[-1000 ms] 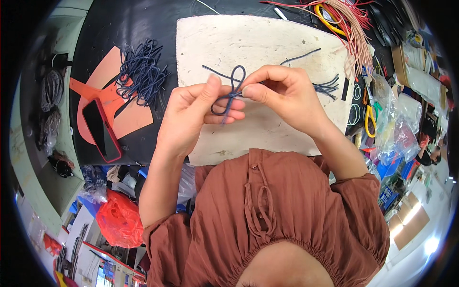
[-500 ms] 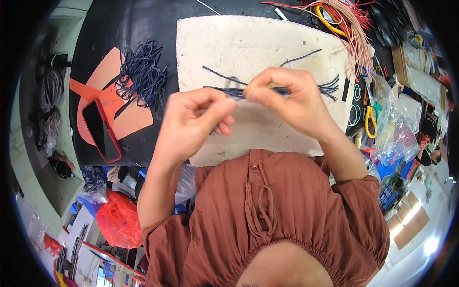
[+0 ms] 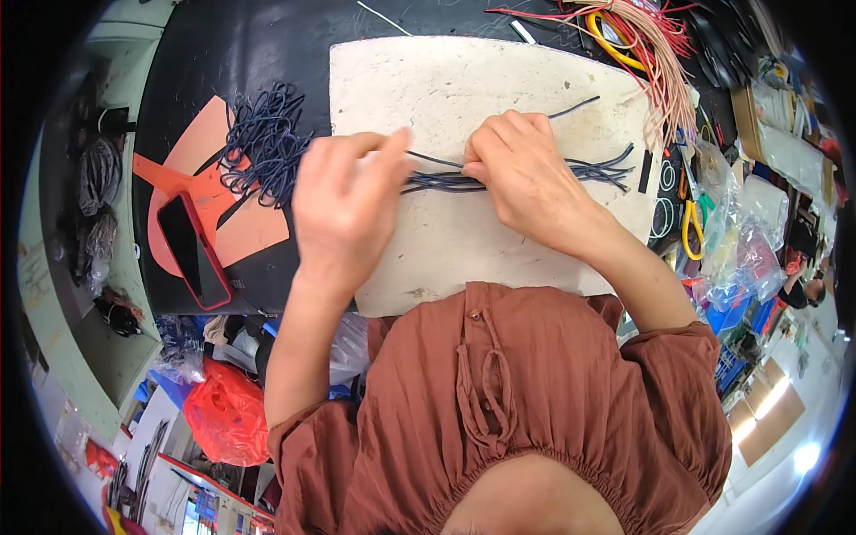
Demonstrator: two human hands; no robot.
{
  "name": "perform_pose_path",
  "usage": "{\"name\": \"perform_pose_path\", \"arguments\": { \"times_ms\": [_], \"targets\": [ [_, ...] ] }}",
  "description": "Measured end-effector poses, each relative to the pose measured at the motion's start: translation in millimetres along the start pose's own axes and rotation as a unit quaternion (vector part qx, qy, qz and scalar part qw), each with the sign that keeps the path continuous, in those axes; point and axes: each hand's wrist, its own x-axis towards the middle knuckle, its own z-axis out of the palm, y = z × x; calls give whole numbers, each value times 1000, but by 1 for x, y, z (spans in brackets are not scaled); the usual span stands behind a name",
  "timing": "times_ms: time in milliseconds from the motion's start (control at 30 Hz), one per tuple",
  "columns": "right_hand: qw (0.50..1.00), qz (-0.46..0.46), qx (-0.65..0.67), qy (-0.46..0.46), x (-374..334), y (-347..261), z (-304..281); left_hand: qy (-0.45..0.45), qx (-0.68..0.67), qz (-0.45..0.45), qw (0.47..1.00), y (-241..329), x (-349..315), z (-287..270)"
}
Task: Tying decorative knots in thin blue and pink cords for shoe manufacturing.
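Several dark blue cords (image 3: 446, 183) lie side by side across a pale board (image 3: 499, 254), their right ends fanned out. One more dark cord (image 3: 575, 108) slants apart from them, up and to the right. My right hand (image 3: 528, 174) rests over the middle of the bundle, fingers curled and pinching a cord at their tips. My left hand (image 3: 346, 209) is raised above the board's left edge, beside the left ends of the cords. Motion smears its fingers, so whether they hold anything is unclear. A tangled heap of dark blue cord (image 3: 266, 143) lies just left of it.
On the black table (image 3: 259, 45) at left lie orange flat pieces (image 3: 259, 234) and a phone in a red case (image 3: 193, 250). Red and beige cords (image 3: 646, 67) lie at the far right, by a yellow handle (image 3: 611, 40). Another yellow handle (image 3: 691, 230) and clear plastic bags (image 3: 740, 232) are at right.
My left hand has moved up and left, away from my right hand. My right hand has shifted slightly right, its back turned up and its fingers more curled over the cords.
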Motion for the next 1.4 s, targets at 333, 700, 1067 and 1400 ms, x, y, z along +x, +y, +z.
{"name": "perform_pose_path", "arguments": {
  "times_ms": [333,700,1067,1400],
  "targets": [
    [915,142,374,59,6,-2,-30,-39,-573,-392,719,18,20,-10],
    [901,126,391,137,7,-19,-16,34,-713,-395,579,33,21,5],
    [980,31,188,60,0,-7,-30,-26,-600,-380,704,24,22,-20],
    [726,263,632,59,8,-21,-30,1,-582,-363,728,36,14,1]
  ]
}}
